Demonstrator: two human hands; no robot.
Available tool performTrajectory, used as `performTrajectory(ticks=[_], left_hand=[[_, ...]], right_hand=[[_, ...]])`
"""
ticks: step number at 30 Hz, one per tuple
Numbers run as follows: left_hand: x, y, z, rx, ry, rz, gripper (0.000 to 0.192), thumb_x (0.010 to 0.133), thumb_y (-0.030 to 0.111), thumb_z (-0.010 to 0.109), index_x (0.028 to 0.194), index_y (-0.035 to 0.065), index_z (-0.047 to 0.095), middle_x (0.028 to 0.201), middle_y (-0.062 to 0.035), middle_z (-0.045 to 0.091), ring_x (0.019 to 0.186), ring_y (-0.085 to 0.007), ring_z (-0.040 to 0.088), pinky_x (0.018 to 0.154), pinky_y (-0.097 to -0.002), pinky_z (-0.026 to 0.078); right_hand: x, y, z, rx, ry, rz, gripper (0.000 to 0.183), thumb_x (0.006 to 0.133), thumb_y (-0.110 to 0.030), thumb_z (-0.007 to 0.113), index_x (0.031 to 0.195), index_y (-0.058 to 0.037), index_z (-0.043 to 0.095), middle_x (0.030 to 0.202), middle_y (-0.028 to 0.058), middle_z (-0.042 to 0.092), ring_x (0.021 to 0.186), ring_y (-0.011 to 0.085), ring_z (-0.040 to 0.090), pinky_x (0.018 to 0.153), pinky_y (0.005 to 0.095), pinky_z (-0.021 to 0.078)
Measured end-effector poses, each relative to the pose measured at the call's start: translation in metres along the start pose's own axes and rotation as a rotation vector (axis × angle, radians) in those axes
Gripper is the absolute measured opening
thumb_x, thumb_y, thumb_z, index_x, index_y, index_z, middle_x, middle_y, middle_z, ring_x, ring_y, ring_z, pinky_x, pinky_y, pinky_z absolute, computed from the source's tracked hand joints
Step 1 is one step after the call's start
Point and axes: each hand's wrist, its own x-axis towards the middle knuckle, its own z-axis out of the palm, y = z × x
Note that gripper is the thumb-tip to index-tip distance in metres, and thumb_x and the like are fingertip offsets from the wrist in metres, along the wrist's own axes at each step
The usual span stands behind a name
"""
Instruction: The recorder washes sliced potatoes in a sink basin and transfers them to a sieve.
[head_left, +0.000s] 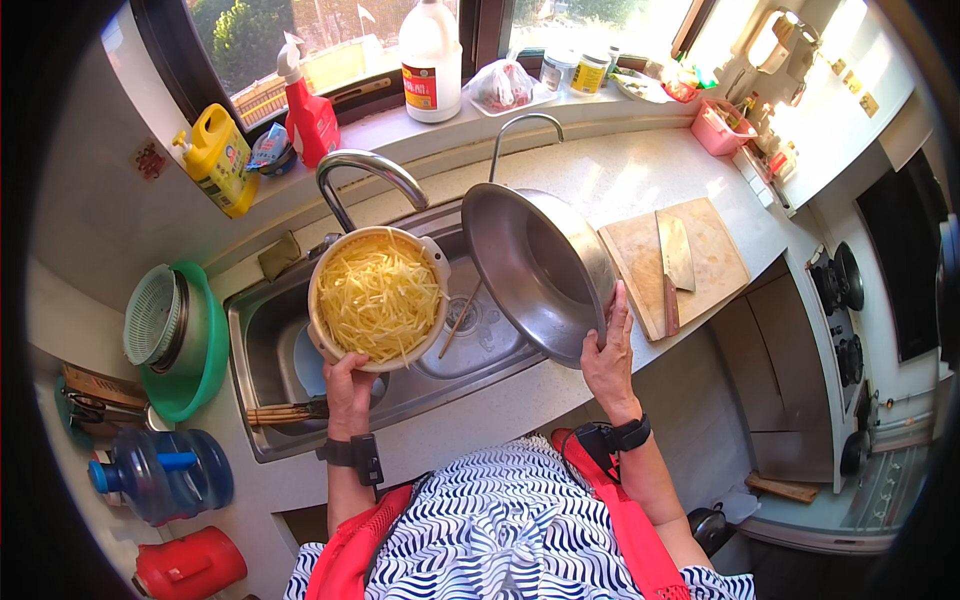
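My left hand (349, 390) grips the near rim of a cream colander (442, 259) heaped with pale yellow shredded potato (379, 296). It is held over the double-bowl steel sink (247, 442), below the curved tap (375, 161). With my right hand (611, 360) I hold a wide stainless steel basin (517, 262) by its near edge. The basin is tilted, its open side turned towards the colander, and its visible inside shows bare metal. A single chopstick-like stick (459, 319) lies in the right bowl beside the drain (463, 315).
Right of the basin, a cleaver (677, 251) lies on a wooden cutting board (712, 292). A bamboo-handled brush (285, 412) rests in the left bowl. Left of the sink stand a green basin (206, 360) and a blue water jug (172, 472). Several bottles line the windowsill (367, 139).
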Motion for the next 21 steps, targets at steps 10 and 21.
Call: performTrajectory(ticks=[10, 21], left_hand=[[-0.0011, 0.0002, 0.0024, 0.004, -0.003, -0.010, 0.067, 0.067, -0.012, 0.047, 0.131, 0.0073, 0.043, 0.122, -0.0104, 0.054, 0.110, -0.0298, 0.056, 0.090, -0.0473, 0.053], [-0.0026, -0.0018, -0.0011, 0.005, 0.032, -0.004, 0.065, 0.068, -0.012, 0.048, 0.130, 0.0079, 0.044, 0.121, -0.0096, 0.054, 0.110, -0.0280, 0.056, 0.089, -0.0452, 0.053]], right_hand=[[0.0001, -0.0023, -0.0008, -0.011, 0.004, 0.015, 0.080, 0.080, 0.003, 0.048, 0.149, -0.0120, 0.012, 0.132, 0.0228, 0.038, 0.110, 0.0451, 0.052, 0.087, 0.0465, 0.0496], [0.0027, 0.0020, 0.0057, -0.005, 0.001, 0.018, 0.079, 0.081, 0.004, 0.048, 0.149, -0.0106, 0.011, 0.133, 0.0229, 0.038, 0.116, 0.0437, 0.049, 0.092, 0.0450, 0.0477]])
